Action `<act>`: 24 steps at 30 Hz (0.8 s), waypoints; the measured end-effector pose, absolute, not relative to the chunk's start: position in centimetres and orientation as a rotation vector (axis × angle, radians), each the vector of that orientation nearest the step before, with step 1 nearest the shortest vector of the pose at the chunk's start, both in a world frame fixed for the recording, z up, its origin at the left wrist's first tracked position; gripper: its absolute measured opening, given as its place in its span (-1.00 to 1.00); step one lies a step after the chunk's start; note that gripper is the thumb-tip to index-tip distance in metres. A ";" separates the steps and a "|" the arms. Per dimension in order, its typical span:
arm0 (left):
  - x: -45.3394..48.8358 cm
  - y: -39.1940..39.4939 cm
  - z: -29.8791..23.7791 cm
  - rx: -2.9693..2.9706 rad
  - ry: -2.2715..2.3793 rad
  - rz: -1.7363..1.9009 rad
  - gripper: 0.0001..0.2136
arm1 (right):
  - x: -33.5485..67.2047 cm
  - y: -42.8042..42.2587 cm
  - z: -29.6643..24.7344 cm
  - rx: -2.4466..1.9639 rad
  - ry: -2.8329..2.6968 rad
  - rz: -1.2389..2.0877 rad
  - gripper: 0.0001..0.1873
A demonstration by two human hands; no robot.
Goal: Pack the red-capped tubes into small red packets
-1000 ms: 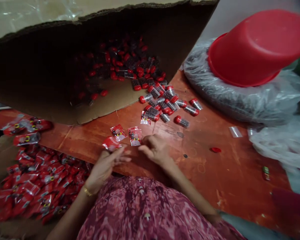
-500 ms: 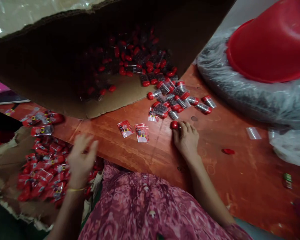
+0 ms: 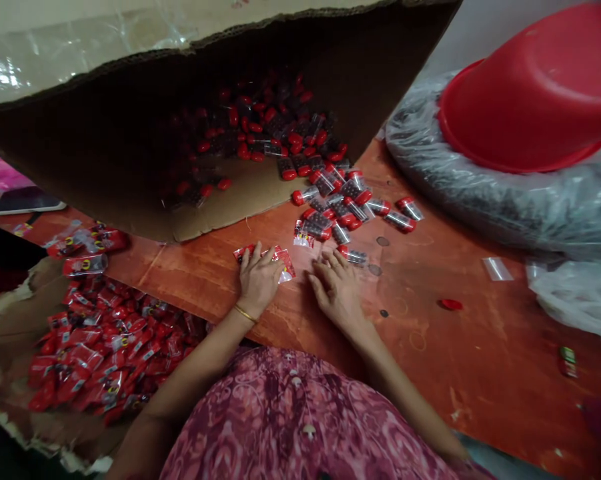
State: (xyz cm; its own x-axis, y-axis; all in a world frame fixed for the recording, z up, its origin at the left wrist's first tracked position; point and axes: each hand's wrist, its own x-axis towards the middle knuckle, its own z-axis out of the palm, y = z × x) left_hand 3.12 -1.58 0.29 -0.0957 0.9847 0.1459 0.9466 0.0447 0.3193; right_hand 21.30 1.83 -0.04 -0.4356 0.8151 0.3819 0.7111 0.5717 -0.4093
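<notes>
My left hand [image 3: 259, 280] lies over the small red printed plastic sleeves [image 3: 285, 260] on the table, its fingers apart and touching them. To its right, my right hand [image 3: 339, 290] is open, palm down, with slightly bent fingers. Just beyond the right fingertips lies a clear tube with a red cap and dark contents [image 3: 356, 256]. Another printed sleeve [image 3: 303, 235] rests by a heap of similar red-capped tubes [image 3: 330, 200]. Part of the sleeves is hidden under my left fingers.
A cardboard box [image 3: 195, 230] on its side holds many more tubes. At lower left, a torn carton [image 3: 10, 333] contains red-wrapped tubes [image 3: 95, 340]. A red bucket [image 3: 525, 93] sits on a plastic-wrapped bundle [image 3: 480, 207]. A phone [image 3: 27, 201] lies at far left.
My left hand has moved right, from over the carton onto the printed sleeves. My right hand has shifted left, away from the red-capped tube, which now lies beyond its fingertips.
</notes>
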 end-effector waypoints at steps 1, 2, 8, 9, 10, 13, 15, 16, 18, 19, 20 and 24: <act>3.1 -1.6 0.3 2.017 2.196 0.509 -0.74 | 20.9 1.8 0.0 -1.189 -2.270 0.260 -0.72; 3.1 -1.5 0.4 2.002 2.205 0.503 -0.72 | 20.6 1.8 0.0 -1.165 -2.282 0.267 -0.73; 2.7 -0.4 0.4 1.912 2.271 0.455 -0.69 | 20.0 1.9 0.0 -1.116 -2.295 0.288 -0.76; 2.7 -0.2 0.4 1.901 2.276 0.452 -0.68 | 20.0 2.0 0.0 -1.116 -2.289 0.287 -0.77; 2.7 0.0 0.5 1.897 2.274 0.450 -0.67 | 20.0 2.0 0.0 -1.115 -2.284 0.286 -0.77; 2.8 0.3 0.7 1.901 2.264 0.431 -0.66 | 19.9 2.0 0.2 -1.102 -2.280 0.300 -0.78; 2.8 0.2 0.8 1.899 2.271 0.417 -0.66 | 19.8 2.1 0.3 -1.098 -2.277 0.317 -0.78; 2.8 0.1 0.8 1.897 2.274 0.417 -0.66 | 19.7 2.1 0.3 -1.099 -2.273 0.324 -0.78; 2.7 0.0 0.7 1.898 2.277 0.437 -0.66 | 19.5 2.2 0.3 -1.101 -2.270 0.344 -0.77; 2.7 0.0 0.7 1.899 2.275 0.453 -0.67 | 19.4 2.2 0.4 -1.104 -2.273 0.357 -0.76; 2.7 0.0 0.6 1.897 2.273 0.469 -0.68 | 19.4 2.2 0.4 -1.109 -2.276 0.372 -0.76; 2.7 0.3 0.5 1.879 2.266 0.539 -0.72 | 19.3 2.1 0.5 -1.137 -2.277 0.422 -0.76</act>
